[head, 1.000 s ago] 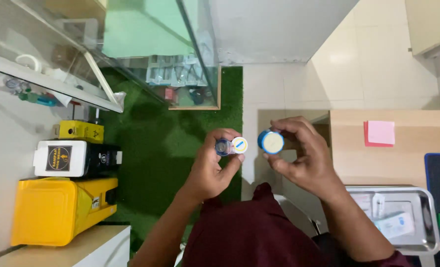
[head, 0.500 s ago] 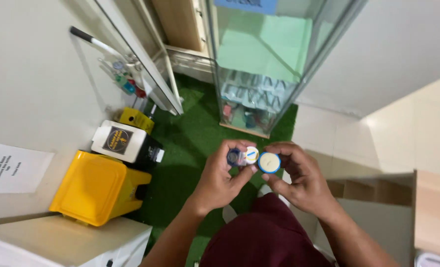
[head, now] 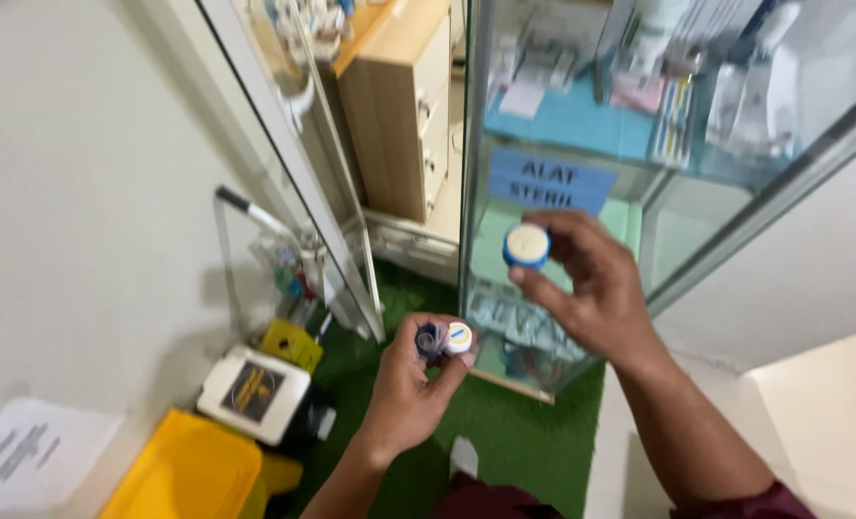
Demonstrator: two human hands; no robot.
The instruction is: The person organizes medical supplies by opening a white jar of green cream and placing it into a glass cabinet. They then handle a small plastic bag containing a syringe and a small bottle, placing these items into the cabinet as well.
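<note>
Glass-fronted cabinet [head: 582, 144] at 12 o'clock, green mat below. Right hand [head: 591, 288] has risen toward it, gripping a blue-rimmed white round jar [head: 526, 245]; left hand [head: 413, 384] clasps two small vials [head: 445, 339] at 6 o'clock.

Blue-rimmed white jar [head: 526, 245], green carpet [head: 524, 442], yellow bin [head: 183, 476]

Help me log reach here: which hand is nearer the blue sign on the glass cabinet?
Right. The right hand, holding a small blue-rimmed container, is raised just below the blue sign. The left hand sits lower and further left, holding small vials.
</note>
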